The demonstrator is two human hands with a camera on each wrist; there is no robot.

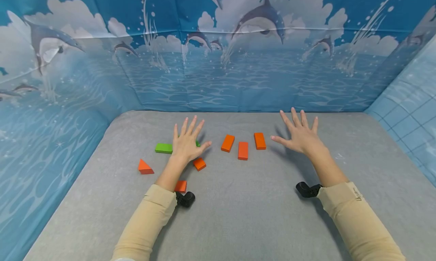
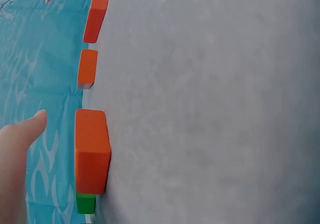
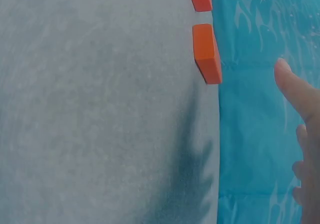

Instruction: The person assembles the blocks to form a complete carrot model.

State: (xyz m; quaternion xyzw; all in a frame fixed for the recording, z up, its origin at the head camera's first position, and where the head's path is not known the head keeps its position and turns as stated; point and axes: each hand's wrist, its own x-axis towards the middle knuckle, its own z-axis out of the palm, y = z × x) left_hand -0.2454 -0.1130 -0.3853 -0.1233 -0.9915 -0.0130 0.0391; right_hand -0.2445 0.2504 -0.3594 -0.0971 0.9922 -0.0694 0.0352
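Note:
With fingers spread, my left hand (image 1: 186, 145) is held over the left group of blocks and grips nothing. A green block (image 1: 164, 148) shows at its left, and another green piece (image 1: 198, 143) is mostly hidden behind it. Near the wrist lie a small orange block (image 1: 199, 164) and a red-orange block (image 1: 181, 186), partly covered by the arm. My right hand (image 1: 299, 138), fingers also spread and holding nothing, is to the right of an orange block (image 1: 260, 141). In the right wrist view its thumb (image 3: 295, 92) points toward that block (image 3: 205, 47).
Between the hands lie an orange block (image 1: 227, 143) and a red-orange block (image 1: 243, 150). A red-orange triangular block (image 1: 145, 167) sits at the far left. Grey cloth (image 1: 238, 215) covers the table, and a blue dolphin-print curtain (image 1: 218, 79) rises along its back and sides.

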